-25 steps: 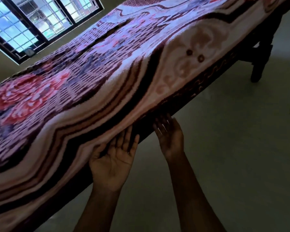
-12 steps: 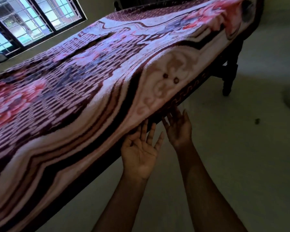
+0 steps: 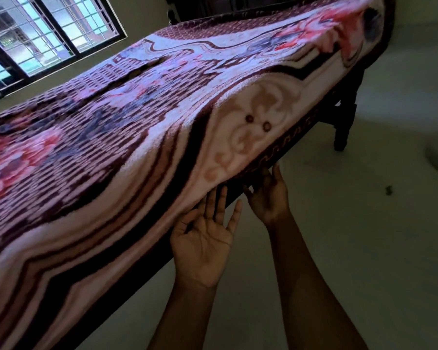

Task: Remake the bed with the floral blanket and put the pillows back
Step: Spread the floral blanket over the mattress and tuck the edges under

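The floral blanket (image 3: 142, 137), pink, maroon and cream, lies spread over the whole bed and drapes over the near side. My left hand (image 3: 204, 238) is palm up with straight fingers, its fingertips reaching under the blanket's hanging edge. My right hand (image 3: 269, 195) is just to its right, its back toward me, fingers pushed in under the same edge against the dark bed frame (image 3: 301, 137). Neither hand grips anything. No pillows are in view.
A dark wooden bed leg (image 3: 343, 122) stands at the right. A barred window (image 3: 43, 39) is on the far wall at the upper left. Pale floor (image 3: 364, 236) stretches to the right, with a small dark speck (image 3: 388, 190) on it.
Both hands have shifted to the right along the blanket's hanging edge, staying flat with fingers under it. The view has turned toward the far end of the bed.
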A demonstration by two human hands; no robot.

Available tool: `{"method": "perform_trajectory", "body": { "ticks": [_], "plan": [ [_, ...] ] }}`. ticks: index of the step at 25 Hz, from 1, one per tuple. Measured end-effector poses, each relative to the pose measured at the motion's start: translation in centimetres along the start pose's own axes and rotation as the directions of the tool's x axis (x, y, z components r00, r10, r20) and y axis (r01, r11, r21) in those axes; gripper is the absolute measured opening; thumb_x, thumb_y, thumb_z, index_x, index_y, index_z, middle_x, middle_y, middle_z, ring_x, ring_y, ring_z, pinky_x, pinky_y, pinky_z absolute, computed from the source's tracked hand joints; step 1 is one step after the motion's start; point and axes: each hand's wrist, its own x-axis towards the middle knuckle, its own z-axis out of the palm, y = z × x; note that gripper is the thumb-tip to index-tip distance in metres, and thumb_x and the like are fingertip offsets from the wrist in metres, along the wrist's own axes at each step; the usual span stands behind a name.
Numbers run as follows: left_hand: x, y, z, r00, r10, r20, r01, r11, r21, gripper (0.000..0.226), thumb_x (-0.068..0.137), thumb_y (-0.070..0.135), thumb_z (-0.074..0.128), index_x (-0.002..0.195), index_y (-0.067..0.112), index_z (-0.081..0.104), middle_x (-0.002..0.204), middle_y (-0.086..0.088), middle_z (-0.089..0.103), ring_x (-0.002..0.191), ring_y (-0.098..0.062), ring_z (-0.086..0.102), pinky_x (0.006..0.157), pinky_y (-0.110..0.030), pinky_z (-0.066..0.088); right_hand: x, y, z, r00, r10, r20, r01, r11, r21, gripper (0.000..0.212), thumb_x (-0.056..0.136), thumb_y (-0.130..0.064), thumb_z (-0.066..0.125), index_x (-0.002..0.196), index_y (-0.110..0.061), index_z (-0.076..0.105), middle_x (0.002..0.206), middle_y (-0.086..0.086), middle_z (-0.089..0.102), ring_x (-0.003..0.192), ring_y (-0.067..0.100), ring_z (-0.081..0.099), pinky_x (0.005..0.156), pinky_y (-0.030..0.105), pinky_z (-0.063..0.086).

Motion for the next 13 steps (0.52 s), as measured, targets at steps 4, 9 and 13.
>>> {"method": "perform_trajectory", "body": {
  "ticks": [4,9,13],
  "plan": [
    [0.2,0.1,0.0,0.999,-0.004,0.044,0.004,1.000,0.001,0.084,0.041,0.007,0.085,0.121,0.006,0.059,0.133,-0.012,0.055,0.127,-0.027,0.049,0.094,-0.059,0.041,1.5,-1.0,1.9,0.998,0.043,0.036,-0.044,0.998,0.046,0.057,0.096,-0.052,0.035,0.138,-0.015,0.045,0.136,0.008,0.052,0.123,0.025,0.049,0.104,0.039,0.040],
    [-0.2,-0.3,-0.7,0.999,-0.029,0.024,0.027,0.998,0.049,0.092,0.042,0.009,0.083,0.129,0.011,0.055,0.134,-0.009,0.055,0.122,-0.027,0.054,0.092,-0.059,0.043,-0.5,-0.9,0.0,0.997,0.032,-0.067,-0.021,0.986,0.165,0.054,0.098,-0.048,0.034,0.135,-0.011,0.046,0.123,0.009,0.056,0.109,0.024,0.055,0.093,0.040,0.048],
    [-0.2,0.0,-1.0,0.999,-0.044,0.010,0.043,0.997,0.067,0.086,0.040,0.011,0.082,0.123,0.009,0.058,0.132,-0.011,0.056,0.119,-0.027,0.056,0.093,-0.058,0.042,-1.7,-0.5,-2.1,0.997,-0.013,-0.072,0.024,0.986,0.163,0.047,0.098,-0.045,0.031,0.128,-0.015,0.053,0.120,0.004,0.060,0.108,0.018,0.057,0.085,0.032,0.048]
  ]
}}
